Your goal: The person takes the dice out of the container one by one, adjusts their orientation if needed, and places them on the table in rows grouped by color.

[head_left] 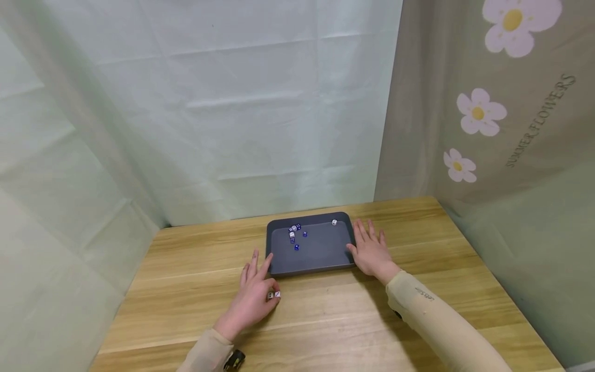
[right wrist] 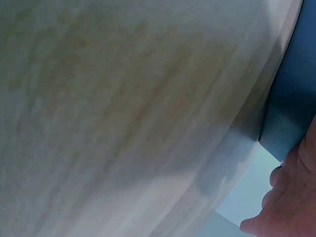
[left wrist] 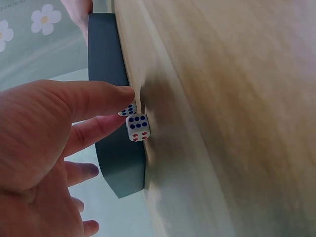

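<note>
You're in a curtained-off booth, indoors by the look of it; home or studio, can't tell. Pale creased sheeting (head_left: 260,113) hangs behind and left of your wood-grain surface (head_left: 186,289); right side, a grey-brown curtain (head_left: 413,103) with white flowers (head_left: 479,112) and "SUMMER FLOWERS" lettering (head_left: 541,121). Cloth hides whatever's beyond.

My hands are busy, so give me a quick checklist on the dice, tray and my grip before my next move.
1. Left hand grip: ok; thumb and finger pinch at two white dice.
2. Outer die secure: cannot tell; how firmly it is held doesn't show.
3. Tray flat on the table: ok.
4. Right hand bracing the tray: cannot tell; it's at the right edge, but pressure isn't visible.
5. All dice in the tray: not ok; the pinched pair is outside, near its front-left corner.
6. Room inside: ok; the tray's middle is bare.
</note>
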### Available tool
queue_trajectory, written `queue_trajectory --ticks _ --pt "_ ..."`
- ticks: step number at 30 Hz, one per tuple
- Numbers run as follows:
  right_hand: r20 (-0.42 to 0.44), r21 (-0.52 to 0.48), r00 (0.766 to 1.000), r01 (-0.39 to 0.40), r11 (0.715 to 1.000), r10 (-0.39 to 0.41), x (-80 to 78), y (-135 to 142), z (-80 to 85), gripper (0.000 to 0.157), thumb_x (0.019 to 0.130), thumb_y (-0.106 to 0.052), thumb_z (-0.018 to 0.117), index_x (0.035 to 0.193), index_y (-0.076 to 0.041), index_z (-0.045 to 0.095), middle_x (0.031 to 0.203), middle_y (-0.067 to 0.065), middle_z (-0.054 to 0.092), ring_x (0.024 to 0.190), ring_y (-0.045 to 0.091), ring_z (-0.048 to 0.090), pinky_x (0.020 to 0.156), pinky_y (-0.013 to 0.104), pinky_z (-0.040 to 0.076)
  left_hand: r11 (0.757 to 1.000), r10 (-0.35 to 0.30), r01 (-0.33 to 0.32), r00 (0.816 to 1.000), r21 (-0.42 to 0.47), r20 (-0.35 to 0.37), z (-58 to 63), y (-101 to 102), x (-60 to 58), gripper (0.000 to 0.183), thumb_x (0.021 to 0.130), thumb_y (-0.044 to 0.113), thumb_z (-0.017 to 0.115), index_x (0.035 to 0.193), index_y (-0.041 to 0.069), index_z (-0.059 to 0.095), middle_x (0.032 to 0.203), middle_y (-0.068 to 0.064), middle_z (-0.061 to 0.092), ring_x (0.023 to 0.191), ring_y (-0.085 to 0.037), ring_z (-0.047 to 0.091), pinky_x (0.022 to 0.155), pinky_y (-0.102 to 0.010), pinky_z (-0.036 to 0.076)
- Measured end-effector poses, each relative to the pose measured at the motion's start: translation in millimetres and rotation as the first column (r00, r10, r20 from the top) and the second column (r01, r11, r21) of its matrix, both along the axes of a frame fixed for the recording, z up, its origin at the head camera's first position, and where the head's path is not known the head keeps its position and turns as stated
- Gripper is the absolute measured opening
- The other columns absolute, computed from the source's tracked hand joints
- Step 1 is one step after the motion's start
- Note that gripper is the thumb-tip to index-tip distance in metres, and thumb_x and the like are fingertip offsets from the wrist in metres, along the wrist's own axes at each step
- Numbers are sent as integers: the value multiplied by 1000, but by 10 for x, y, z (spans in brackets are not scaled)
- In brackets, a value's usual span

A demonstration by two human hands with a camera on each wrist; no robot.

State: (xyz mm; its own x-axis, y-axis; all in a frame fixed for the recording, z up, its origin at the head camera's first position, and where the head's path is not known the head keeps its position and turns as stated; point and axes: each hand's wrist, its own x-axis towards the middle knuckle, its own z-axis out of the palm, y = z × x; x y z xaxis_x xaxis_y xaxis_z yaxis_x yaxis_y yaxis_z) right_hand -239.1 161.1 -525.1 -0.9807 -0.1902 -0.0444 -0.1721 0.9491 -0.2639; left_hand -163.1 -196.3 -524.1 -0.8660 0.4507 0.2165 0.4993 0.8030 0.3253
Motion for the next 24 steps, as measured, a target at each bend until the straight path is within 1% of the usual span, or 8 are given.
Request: queue_trajectory --ticks 8,16,24 --pt "-9 4 1000 2 1000 -2 8 8 38 73 116 -40 39 170 1 11 178 18 6 163 44 -4 125 71 2 1000 -14 14 999 -10 -51 -29 9 5 25 79 13 92 76 23 69 167 -28 37 159 -57 9 119 -78 18" --pt "2 8 1000 6 1000 -6 19 13 30 73 116 -41 38 170 -1 9 179 16 2 163 44 -5 126 70 2 1000 5 -5 1000 -26 -24 -23 -3 15 25 79 15 94 78 23 71 167 -28 37 158 -57 11 119 -79 18" --pt "2 10 1000 10 1000 -10 10 26 34 73 116 -41 38 170 0 9 179 17 3 163 44 -6 126 69 0 997 31 -29 999 -69 19 -40 12 -11 19 84 20 92 81 24 74 170 -24 33 160 -53 6 122 -75 15"
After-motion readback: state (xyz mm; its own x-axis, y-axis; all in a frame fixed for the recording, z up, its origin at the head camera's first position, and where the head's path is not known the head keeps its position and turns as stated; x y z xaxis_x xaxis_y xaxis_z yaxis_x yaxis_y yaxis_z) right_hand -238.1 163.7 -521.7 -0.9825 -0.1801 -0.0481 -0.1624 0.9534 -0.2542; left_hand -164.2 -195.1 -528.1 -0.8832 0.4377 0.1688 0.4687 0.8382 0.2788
